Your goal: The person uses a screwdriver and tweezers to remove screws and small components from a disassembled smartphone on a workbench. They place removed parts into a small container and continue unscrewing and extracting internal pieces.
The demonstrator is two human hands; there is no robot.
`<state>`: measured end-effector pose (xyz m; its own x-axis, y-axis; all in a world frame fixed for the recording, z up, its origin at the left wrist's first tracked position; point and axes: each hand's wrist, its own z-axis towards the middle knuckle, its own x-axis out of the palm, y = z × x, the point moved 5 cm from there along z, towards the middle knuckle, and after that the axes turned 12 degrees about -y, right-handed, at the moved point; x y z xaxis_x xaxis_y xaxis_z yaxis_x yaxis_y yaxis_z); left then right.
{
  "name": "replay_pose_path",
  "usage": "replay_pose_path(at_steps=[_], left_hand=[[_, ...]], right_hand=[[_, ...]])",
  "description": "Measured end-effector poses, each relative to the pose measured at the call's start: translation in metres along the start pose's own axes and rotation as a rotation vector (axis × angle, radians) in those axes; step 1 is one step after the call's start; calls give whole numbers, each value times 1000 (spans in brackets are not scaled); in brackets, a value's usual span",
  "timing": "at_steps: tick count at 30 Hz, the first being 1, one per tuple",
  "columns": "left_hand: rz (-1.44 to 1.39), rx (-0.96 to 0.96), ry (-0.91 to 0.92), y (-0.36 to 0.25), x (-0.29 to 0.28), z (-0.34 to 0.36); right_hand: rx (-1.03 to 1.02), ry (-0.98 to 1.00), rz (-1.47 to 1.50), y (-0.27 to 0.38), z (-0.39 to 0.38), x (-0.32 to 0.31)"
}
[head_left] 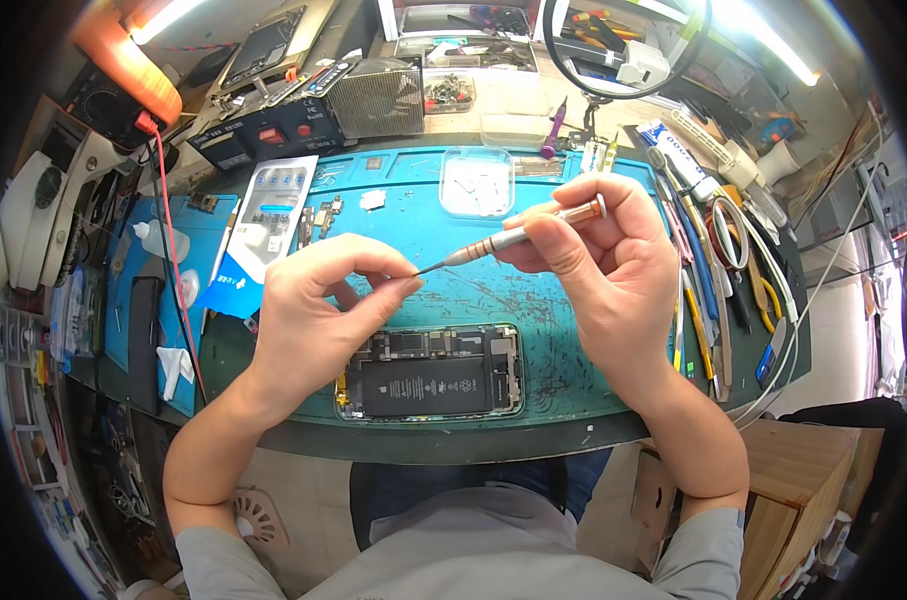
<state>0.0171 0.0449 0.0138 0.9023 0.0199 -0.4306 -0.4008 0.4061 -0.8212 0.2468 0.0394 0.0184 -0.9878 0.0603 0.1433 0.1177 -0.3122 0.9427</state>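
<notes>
My right hand (pixel 614 270) grips a precision screwdriver (pixel 494 243) with a silver and copper-coloured handle, its thin shaft slanting down to the left. At the shaft's tip, my left hand (pixel 329 305) is closed in a pinch of thumb and forefinger. Whatever lies between those fingertips is too small to make out. Below both hands an opened smartphone (pixel 429 388) lies flat on the blue work mat (pixel 564 330), its black battery and circuit parts exposed. My left hand hovers over the phone's upper left and hides part of it.
A clear plastic box (pixel 477 182) with small parts stands beyond my hands. Small phone parts (pixel 324 215) and a white packet (pixel 274 205) lie at left. Several hand tools (pixel 709 290) line the right side. A purple screwdriver (pixel 555 130) stands at the back, near a magnifier ring (pixel 554 60).
</notes>
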Motion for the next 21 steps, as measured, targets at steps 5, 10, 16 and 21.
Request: replay_pose_path(at_steps=[5, 10, 16, 21], left_hand=[[5, 3, -28, 0, 0, -2], [-10, 45, -90, 2, 1, 1], [35, 56, -50, -3, 0, 1], [56, 55, -46, -5, 0, 1]], right_hand=[[-134, 46, -94, 4, -3, 4], [-222, 8, -97, 13, -2, -2], [-252, 42, -135, 12, -4, 1], [-264, 59, -153, 11, -4, 2]])
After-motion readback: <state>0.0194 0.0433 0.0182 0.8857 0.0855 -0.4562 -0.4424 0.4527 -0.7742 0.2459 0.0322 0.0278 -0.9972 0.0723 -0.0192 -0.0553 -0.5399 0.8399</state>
